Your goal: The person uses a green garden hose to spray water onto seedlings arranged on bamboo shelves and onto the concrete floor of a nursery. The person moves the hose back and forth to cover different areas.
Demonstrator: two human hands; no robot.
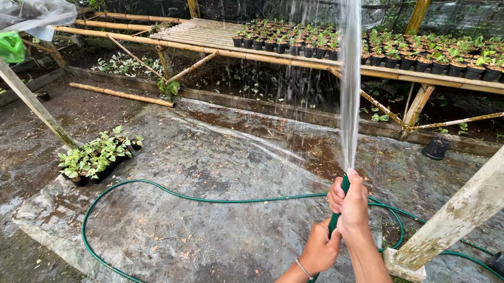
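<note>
I had the green hose (202, 198) gripped in both fists, my right hand (350, 204) wrapped tight round its very end, thumb pressed at the nozzle, my left hand (319, 249) clamped just below it. Water (349, 77) shot up and away toward the bamboo bench (280, 59), landing among the black seedling pots (385, 53) along its far edge. Behind my grip, the hose looped wide across the wet plastic sheet (204, 156), near its left edge.
</note>
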